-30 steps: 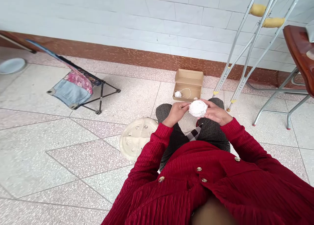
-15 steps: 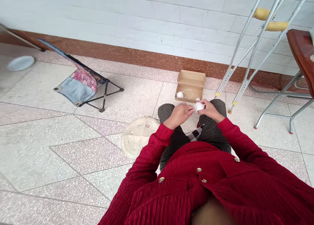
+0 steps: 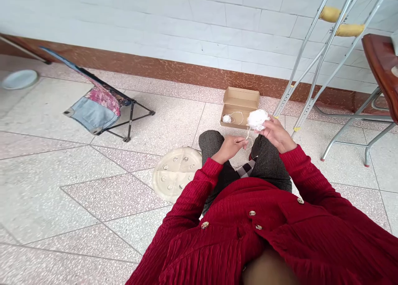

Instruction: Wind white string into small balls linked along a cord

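A fluffy white ball of yarn (image 3: 257, 119) is in my right hand (image 3: 277, 134), its fingers closed round the ball's right and lower side. My left hand (image 3: 231, 147), lower and to the left, pinches a strand of yarn (image 3: 248, 134) that hangs from the ball. Beyond my hands, an open cardboard box (image 3: 241, 95) stands on the floor by the wall. Inside it lie a smaller white yarn ball (image 3: 226, 118) and a loop of white cord. My right hand's ball overlaps the box's right front corner in the view.
A round cream lid-like disc (image 3: 178, 175) with holes lies left of my legs. Farther left stands a folding fabric chair (image 3: 101, 110). Metal crutches (image 3: 320, 69) lean on the wall at right, beside a brown-seated stool (image 3: 379, 69). A pale basin (image 3: 20, 79) sits far left.
My right hand has risen and moved slightly right with the yarn ball, away from my left hand. A length of strand now shows between them.
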`<state>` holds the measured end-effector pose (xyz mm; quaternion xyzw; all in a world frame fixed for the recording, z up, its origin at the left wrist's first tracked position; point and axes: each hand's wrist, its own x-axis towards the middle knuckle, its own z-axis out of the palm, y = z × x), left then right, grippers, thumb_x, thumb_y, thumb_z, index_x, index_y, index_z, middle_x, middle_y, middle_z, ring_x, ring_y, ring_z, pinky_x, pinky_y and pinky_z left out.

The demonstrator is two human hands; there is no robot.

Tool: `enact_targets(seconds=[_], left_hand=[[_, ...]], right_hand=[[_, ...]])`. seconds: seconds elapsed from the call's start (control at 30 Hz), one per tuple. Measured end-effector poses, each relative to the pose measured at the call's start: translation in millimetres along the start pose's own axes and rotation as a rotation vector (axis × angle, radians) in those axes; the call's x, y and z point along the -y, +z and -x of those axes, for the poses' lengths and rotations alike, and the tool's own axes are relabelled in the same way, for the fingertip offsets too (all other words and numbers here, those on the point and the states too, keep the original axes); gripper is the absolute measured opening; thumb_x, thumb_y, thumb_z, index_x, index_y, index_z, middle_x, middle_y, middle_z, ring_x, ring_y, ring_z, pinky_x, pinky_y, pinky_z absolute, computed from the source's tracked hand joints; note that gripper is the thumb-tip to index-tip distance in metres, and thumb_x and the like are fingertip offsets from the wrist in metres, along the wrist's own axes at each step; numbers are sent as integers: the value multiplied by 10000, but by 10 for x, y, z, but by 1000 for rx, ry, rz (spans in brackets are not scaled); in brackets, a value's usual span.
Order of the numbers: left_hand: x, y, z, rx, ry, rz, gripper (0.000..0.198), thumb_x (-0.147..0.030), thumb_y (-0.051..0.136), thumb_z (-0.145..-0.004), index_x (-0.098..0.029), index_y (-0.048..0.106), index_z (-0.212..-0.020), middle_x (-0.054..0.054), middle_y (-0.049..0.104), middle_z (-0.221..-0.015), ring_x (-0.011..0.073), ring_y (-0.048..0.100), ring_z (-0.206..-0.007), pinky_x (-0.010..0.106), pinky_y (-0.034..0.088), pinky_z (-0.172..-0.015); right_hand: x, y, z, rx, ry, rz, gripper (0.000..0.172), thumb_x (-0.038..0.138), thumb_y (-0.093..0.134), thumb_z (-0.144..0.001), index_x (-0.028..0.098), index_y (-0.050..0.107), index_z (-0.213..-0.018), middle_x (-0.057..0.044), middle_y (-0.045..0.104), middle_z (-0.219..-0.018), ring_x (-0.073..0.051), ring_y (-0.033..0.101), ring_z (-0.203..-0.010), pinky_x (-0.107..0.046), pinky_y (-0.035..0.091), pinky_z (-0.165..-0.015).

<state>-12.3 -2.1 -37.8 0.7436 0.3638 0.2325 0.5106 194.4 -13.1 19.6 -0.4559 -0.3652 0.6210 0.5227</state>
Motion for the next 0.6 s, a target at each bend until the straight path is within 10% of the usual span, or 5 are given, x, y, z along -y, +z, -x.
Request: enact_targets(seconds=[0.13, 0.27, 0.43, 0.6], left_hand=[[-72, 14, 46, 42, 39, -73, 391, -383, 532, -952, -161, 672, -662, -6, 639, -665, 131, 562, -659, 261, 410, -694], [-77, -153, -6, -40, 97, -174, 338, -336, 547, -954, -169, 696, -701, 15, 675, -718, 157, 596, -715, 283, 426, -732], [-39, -299, -83, -76, 204, -254, 259, -298, 604, -936, -176, 722, -740, 29, 716, -762, 176, 614, -768, 309, 441, -791], [-55, -191, -71, -113, 198, -40, 259, -355, 603, -955, -168, 746, -849, 41, 747, -854, 175, 658, -808, 289, 472, -769]], right_hand=[[-122, -154, -310, -324, -240, 495, 506, 302, 784, -619, 234, 562, -1069, -42, 624, -1090, -220, 595, -954, -387, 542, -846], [-420, -258, -295, -179, -192, 919, 528, 220, 784, -533, 195, 607, -1030, -56, 594, -1066, -246, 563, -975, -426, 480, -915], [-648, -177, 41, 312, 285, 478, 445, 194, 725, -592, 201, 629, -1026, 2, 605, -898, -163, 560, -769, -291, 485, -680], [-528, -205, 220, 434, 389, 52, 531, 124, 720, -601, 222, 643, -1118, 9, 612, -988, -142, 590, -858, -257, 507, -747]])
